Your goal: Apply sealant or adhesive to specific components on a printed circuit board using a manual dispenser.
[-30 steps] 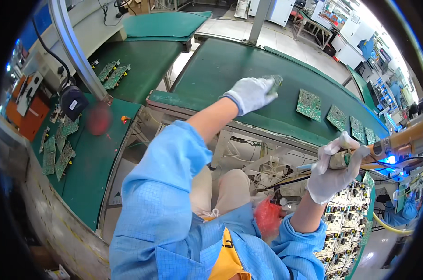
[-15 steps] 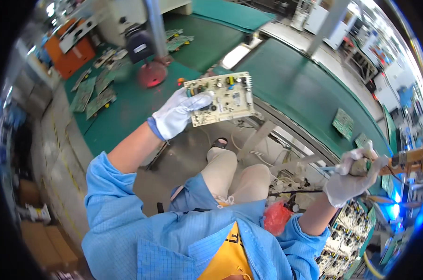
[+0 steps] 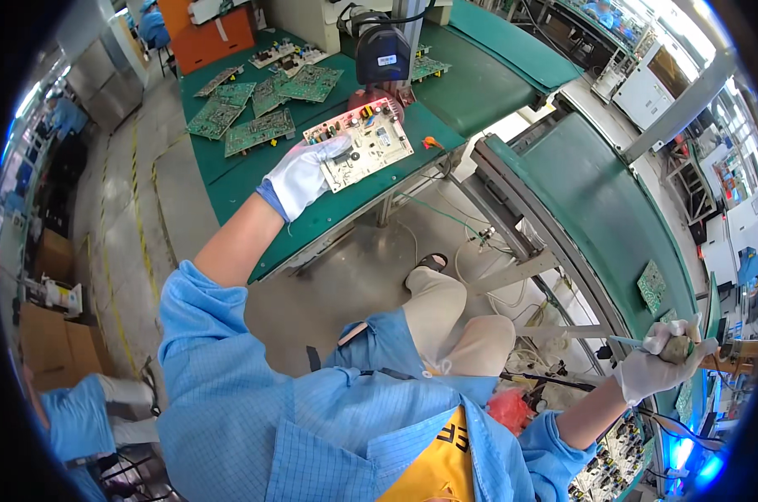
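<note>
My left hand (image 3: 302, 176), in a white glove, grips a pale circuit board (image 3: 361, 142) by its near edge and holds it under a black scanner head (image 3: 382, 52) on a post; red light falls on the board's far end. My right hand (image 3: 659, 364), also gloved, is far off to the right, closed around a small tool with a thin tip (image 3: 626, 341), beside the green conveyor belt (image 3: 613, 217). Both forearms reach out from blue sleeves.
Several green circuit boards (image 3: 249, 105) lie on the green table (image 3: 237, 180) behind my left hand. One green board (image 3: 652, 284) rides the conveyor near my right hand. An orange bin (image 3: 214, 33) stands at the back. Another person in blue (image 3: 86, 414) sits at lower left.
My left hand has swung the pale board leftward from above my knees to under the scanner over the green table. My right hand has kept its tool by the conveyor.
</note>
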`<move>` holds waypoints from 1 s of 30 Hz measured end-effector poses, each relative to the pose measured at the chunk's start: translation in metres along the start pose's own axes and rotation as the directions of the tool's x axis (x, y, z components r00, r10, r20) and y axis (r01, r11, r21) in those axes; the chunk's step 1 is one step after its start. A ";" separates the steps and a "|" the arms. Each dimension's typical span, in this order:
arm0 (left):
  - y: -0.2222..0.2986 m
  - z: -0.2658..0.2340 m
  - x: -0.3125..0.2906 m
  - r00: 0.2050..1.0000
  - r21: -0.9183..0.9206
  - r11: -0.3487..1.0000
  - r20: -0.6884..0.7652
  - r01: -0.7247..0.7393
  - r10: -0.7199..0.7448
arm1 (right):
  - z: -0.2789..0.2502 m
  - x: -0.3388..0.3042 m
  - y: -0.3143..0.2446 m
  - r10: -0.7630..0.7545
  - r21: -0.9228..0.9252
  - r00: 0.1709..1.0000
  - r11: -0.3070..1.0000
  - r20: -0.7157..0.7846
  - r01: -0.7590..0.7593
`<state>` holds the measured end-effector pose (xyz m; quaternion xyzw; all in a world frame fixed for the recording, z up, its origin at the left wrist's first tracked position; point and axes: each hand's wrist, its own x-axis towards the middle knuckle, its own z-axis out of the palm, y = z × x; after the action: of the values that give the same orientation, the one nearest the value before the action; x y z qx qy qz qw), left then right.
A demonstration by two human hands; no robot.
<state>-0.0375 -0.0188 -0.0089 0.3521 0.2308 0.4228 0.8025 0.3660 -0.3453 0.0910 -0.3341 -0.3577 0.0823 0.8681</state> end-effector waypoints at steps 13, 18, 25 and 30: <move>0.002 0.000 0.028 0.995 0.006 0.999 -0.092 0.033 -0.032 | 0.006 -0.002 -0.004 -0.012 -0.021 0.979 1.000 -0.203 0.008; 0.006 0.007 0.034 1.000 -0.183 0.983 0.012 -0.005 0.007 | 0.005 -0.006 -0.002 -0.063 -0.077 0.987 0.996 -0.145 0.052; 0.000 0.023 0.044 0.990 -0.310 0.949 -0.139 -0.055 0.012 | -0.002 -0.011 -0.011 -0.007 -0.012 1.000 1.000 -0.014 0.007; -0.041 0.071 0.010 0.979 -0.122 0.974 0.090 0.193 -0.183 | 0.011 -0.007 -0.003 0.007 0.014 0.999 1.000 -0.034 -0.006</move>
<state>0.0367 -0.0527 0.0048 0.2918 0.2033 0.3450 0.8686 0.3531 -0.3450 0.0946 -0.3307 -0.3411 0.0817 0.8762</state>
